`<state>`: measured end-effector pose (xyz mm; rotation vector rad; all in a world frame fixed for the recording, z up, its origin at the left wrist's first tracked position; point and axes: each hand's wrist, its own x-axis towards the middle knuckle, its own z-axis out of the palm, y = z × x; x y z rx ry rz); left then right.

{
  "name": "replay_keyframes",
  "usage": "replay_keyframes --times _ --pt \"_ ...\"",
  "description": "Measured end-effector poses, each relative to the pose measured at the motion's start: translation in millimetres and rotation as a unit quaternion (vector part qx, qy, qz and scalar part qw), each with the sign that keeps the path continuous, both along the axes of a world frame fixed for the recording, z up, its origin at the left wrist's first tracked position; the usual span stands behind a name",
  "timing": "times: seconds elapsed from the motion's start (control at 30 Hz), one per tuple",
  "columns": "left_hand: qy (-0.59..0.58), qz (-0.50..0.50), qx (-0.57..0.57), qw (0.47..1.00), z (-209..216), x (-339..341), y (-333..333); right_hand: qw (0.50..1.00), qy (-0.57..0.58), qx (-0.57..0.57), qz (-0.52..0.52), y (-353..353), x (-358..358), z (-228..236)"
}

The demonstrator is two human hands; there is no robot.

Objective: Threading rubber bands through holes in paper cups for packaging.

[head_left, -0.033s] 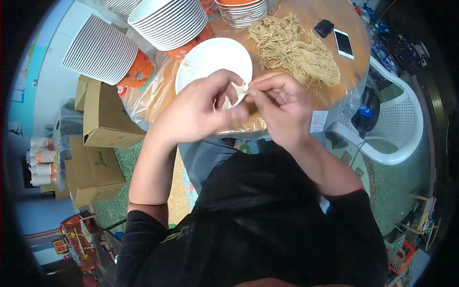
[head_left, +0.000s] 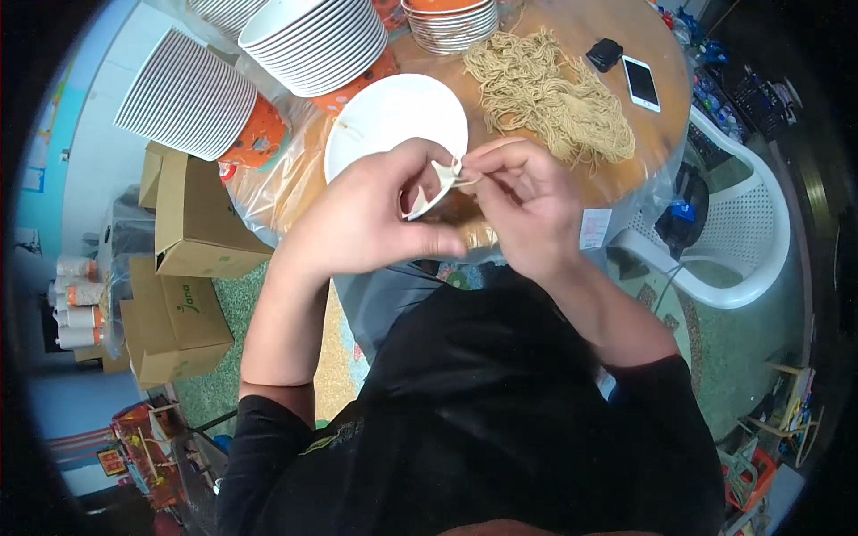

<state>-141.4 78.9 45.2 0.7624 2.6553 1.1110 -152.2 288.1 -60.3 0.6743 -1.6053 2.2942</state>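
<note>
Since I'm only watching through the head cam, here's my rundown, nearest stuff first:

Body: black shirt fills the bottom of the view, both forearms come up from it and meet in the middle.

Left hand [head_left: 371, 219]: fingers curled in, thumb and fingertips pinching the lower-left side of a small pale wrapper [head_left: 435, 189].

Right hand [head_left: 527, 201]: also closed up — thumb and forefinger nip the wrapper's upper-right tip, other fingers folded in behind.

Wrapper position: held in the air between the two hands, just over the near edge of the round table [head_left: 666, 107], in front of the empty white plate [head_left: 393, 112]. Can't tell if anything's inside it.

Key relation: the wrapper's long side runs diagonal, low-left to high-right, so the left hand sits under and left of it and the right hand caps the top end. Both are touching it — neither is really nearer.

Table, mid: plate just beyond the hands; a loose heap of yellow noodles [head_left: 550, 89] off to its right.

Table, far: stacked white bowls [head_left: 313, 40], two phones [head_left: 626, 71] near the far-right rim.

Off to the sides: cardboard boxes [head_left: 192, 223] on the floor left, white plastic chair [head_left: 728, 232] right.
</note>
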Motion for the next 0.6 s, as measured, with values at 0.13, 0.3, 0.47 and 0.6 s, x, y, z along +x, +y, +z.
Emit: replay_keyframes --times 0.13,0.3,0.47,0.6 --pt "0.049 0.022 -0.078 0.995 -12.9 6.6 -2.4 0.966 0.194 0.132 -0.11 29.9 15.4 18.3" --pt "0.097 0.053 -0.066 0.992 -19.7 7.8 -3.4 0.922 0.206 -0.109 0.31 15.9 55.2 81.1" --pt "0.111 0.055 -0.083 0.989 -20.5 8.6 -3.7 0.866 0.049 -0.304 0.395 -5.2 105.7 88.9" --pt "0.119 0.062 -0.095 0.986 -21.0 10.4 0.0 0.867 0.048 -0.309 0.387 -3.4 94.0 81.3"
